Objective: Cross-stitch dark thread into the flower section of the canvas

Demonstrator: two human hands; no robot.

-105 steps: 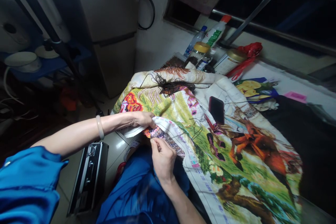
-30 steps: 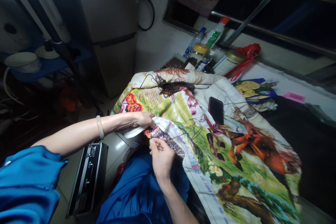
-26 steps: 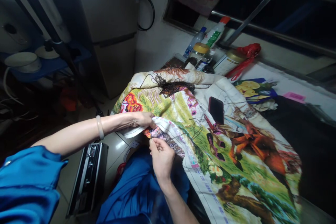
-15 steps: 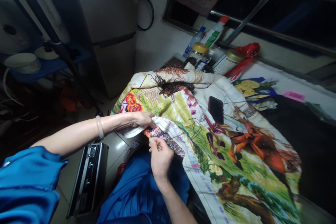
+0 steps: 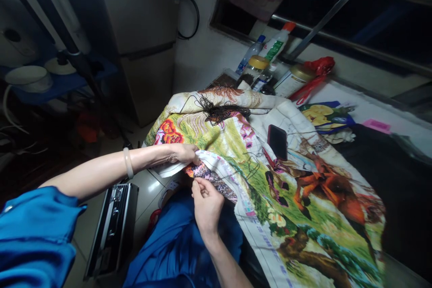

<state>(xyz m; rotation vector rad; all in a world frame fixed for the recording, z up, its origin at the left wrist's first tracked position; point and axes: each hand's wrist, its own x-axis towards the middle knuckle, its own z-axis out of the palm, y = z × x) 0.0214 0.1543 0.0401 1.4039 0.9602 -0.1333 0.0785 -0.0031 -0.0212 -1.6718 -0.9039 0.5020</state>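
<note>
A large cross-stitch cloth (image 5: 232,144) with a printed and partly stitched picture of horses, flowers and grass drapes over the table and down toward my lap. My left hand (image 5: 185,154) is closed on its near edge, which is turned up so the stitched underside shows. Just below that fold, my right hand (image 5: 206,198) is pinched, thumb against forefinger; whatever is between the fingertips is too small to make out. Dark loose thread (image 5: 258,157) trails on the cloth, and a tangled bundle of dark threads (image 5: 224,112) lies farther back.
A phone (image 5: 277,141) rests on the cloth. Behind stand bottles (image 5: 250,54), a yellow-lidded jar (image 5: 257,65) and a red plastic bag (image 5: 319,67). On the floor at left is a black metal-edged case (image 5: 113,229). A refrigerator (image 5: 141,54) stands beyond.
My right hand has shifted very slightly beneath the fold and stays pinched. My left hand keeps its hold on the cloth edge. The view has moved a little.
</note>
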